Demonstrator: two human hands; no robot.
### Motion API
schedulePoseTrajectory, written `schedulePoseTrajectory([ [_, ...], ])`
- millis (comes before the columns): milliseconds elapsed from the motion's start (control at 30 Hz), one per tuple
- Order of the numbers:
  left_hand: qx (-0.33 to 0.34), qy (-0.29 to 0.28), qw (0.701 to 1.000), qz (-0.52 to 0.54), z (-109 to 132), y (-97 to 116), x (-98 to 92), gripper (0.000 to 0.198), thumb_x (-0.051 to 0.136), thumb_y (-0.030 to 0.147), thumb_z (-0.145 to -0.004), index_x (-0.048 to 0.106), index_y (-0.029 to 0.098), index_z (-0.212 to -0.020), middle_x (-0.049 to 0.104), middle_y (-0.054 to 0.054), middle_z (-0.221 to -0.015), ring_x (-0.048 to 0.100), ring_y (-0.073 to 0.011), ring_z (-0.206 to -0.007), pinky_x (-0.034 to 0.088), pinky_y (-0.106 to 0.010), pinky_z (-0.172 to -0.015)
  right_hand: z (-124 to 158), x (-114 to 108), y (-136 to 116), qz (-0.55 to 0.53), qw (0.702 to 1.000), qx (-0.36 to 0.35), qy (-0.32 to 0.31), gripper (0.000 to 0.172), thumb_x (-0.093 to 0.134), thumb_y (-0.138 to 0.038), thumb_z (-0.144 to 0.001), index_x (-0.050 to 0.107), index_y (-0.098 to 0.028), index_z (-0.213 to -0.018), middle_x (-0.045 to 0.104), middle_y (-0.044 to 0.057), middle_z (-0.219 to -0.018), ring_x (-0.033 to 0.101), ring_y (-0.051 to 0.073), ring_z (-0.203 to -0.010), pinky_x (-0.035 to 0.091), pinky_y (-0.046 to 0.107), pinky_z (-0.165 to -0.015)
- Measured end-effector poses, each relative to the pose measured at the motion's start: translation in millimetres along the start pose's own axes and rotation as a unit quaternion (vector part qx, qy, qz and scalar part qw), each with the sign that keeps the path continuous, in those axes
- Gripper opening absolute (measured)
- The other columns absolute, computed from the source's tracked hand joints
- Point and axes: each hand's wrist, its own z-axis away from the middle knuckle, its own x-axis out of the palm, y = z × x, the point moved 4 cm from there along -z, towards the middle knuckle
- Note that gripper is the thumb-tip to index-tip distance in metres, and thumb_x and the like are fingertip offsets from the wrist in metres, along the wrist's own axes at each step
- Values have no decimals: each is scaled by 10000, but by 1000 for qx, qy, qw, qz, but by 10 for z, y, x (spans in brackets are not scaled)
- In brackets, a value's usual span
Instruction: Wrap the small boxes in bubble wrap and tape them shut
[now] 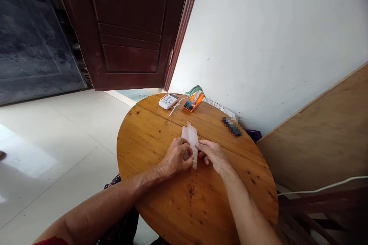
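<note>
A thin, pale pinkish-white piece of tissue paper (190, 134) stands out against the round wooden table, creased lengthwise, with a ragged upper end. My left hand (178, 155) is closed at its left side, fingers curled down and pressing the lower part. The left fingertips partly cover the paper. At the right edge, my right hand (212, 154) pinches the paper between thumb and fingers, the other fingers bent underneath. Both hands are low over the middle of the wooden table (149, 138).
Toward the far edge are a white box-shaped device (168, 101), a white cable (174, 108) and an orange tape dispenser (194, 102). A dark, blurred-out long object (232, 126) is at the right. Behind stand a white wall (258, 38) and a dark red door (132, 26).
</note>
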Motion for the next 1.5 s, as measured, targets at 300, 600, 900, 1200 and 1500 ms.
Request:
schedulePoseTrajectory([
  [300,52,-38,994,-86,12,21,2,370,650,139,-739,699,238,-1092,574,-91,-1209,545,-244,-1043,501,-412,-940,-155,137,-52,28,999,-37,21,288,747,-382,-574,597,-182,-716,599,-54,-552,492,99,-475,366,202,-431],
  [600,10,-45,997,-69,27,-39,25,291,641,204,-781,722,252,-1056,609,-71,-1111,593,-227,-1028,520,-358,-911,47,169,-93,50,979,-175,89,314,656,-391,-701,691,-161,-912,754,60,-863,667,213,-764,541,315,-724],
  [900,-96,7,994,-60,54,-61,-100,359,729,259,-708,580,203,-1030,564,-61,-1082,592,-223,-991,537,-371,-846,370,175,-118,117,960,-243,81,266,600,-398,-809,733,-189,-907,764,69,-953,697,247,-888,544,349,-826],
  [1200,-30,-33,999,7,-1,-82,-77,406,705,194,-727,599,177,-1118,460,-162,-1395,504,-290,-1262,443,-428,-1044,716,194,-17,226,909,-348,39,322,497,-306,-932,695,-231,-1174,643,89,-1320,563,242,-1273,427,401,-1097],
  [1500,26,-143,986,82,-15,-65,-221,398,607,76,-621,613,168,-1008,620,-87,-1110,595,-231,-1010,483,-353,-909,624,236,136,281,836,-455,122,394,547,-142,-840,657,-247,-1203,666,94,-1254,621,245,-1167,493,401,-1021],
])
